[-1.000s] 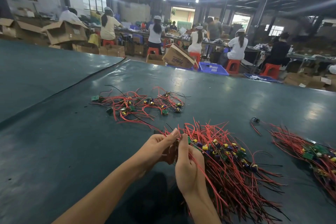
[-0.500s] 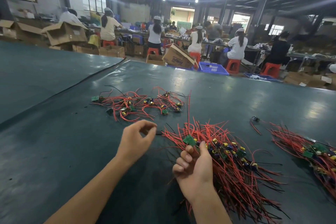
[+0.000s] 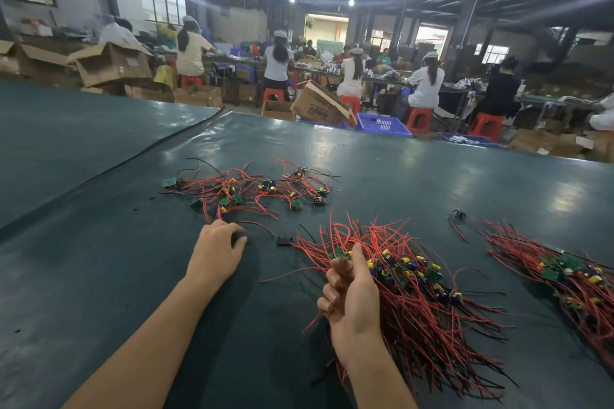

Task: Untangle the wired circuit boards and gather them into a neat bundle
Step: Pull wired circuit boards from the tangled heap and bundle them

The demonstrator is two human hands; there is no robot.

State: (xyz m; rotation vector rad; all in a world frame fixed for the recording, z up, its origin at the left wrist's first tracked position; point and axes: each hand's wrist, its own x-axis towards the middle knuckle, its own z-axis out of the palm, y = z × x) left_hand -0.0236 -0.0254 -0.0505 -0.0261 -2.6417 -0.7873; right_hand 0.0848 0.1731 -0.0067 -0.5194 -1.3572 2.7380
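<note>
A loose tangle of red-wired green circuit boards [image 3: 252,191] lies spread on the dark green table [image 3: 432,176]. My left hand [image 3: 217,244] is at the near edge of that tangle. Its fingers curl down over a wire end, and what lies under them is hidden. Nearer and to the right, my right hand [image 3: 352,292] grips a thick bundle of wired boards [image 3: 418,295], thumb up against the boards, with the red wires fanning out toward me and away.
Another bundle of wired boards [image 3: 564,279] lies at the far right, with a single loose board [image 3: 458,214] beside it. A small black piece [image 3: 284,241] sits between my hands. A mat seam [image 3: 133,159] crosses the left. Cardboard boxes [image 3: 320,108] and seated workers lie beyond the far edge.
My left hand let go of the bundle and reached forward and left to the tangled pile's near edge. My right hand kept the bundle and lowered the upright wire into it.
</note>
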